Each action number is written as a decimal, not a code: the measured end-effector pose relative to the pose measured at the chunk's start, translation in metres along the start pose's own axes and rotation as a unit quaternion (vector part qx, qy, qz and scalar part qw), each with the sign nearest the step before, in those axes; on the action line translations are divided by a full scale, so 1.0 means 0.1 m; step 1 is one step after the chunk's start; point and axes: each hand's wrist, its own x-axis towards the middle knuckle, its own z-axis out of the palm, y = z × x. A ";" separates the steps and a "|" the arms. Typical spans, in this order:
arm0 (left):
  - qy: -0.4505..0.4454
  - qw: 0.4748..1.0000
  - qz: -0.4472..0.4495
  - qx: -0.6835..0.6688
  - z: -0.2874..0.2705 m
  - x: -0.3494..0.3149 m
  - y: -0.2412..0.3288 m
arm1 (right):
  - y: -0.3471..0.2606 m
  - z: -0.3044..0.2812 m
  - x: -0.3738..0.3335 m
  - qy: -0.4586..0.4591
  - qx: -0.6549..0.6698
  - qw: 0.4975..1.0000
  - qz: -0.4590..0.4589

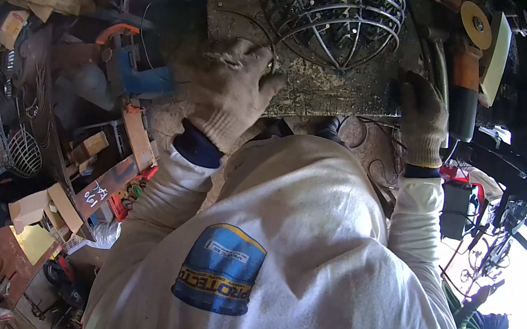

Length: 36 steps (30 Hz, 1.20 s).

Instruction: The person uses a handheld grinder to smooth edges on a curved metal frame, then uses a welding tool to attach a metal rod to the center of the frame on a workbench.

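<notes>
Head view: grey-gloved left hand (pixel 233 89), thumb wide, and grey-gloved right hand (pixel 423 119), grip unclear, are seemingly bracing near a domed silver-wire cage (pixel 352 21).

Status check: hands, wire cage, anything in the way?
Left hand at near edge of bench, right hand toward its right side; grips unclear. Wire cage on bench, ahead. Possible obstacle: grinder beside right hand.

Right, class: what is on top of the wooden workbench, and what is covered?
A curved wire frame sits on the workbench; dark, tangled bits show through its bars, too cluttered to identify. The wood beneath them is covered, as is anything behind the gloved left hand.
</notes>
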 end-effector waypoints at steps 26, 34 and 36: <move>0.047 0.997 0.065 0.005 0.06 -0.10 -0.06 | -0.09 0.04 -0.33 0.082 -0.030 0.996 0.021; 0.101 0.991 0.058 0.071 0.09 0.05 0.09 | -0.03 -0.03 -0.11 0.033 -0.035 0.998 -0.028; 0.096 0.993 0.043 0.060 0.10 0.11 0.15 | -0.02 -0.03 0.01 0.005 -0.017 0.999 -0.038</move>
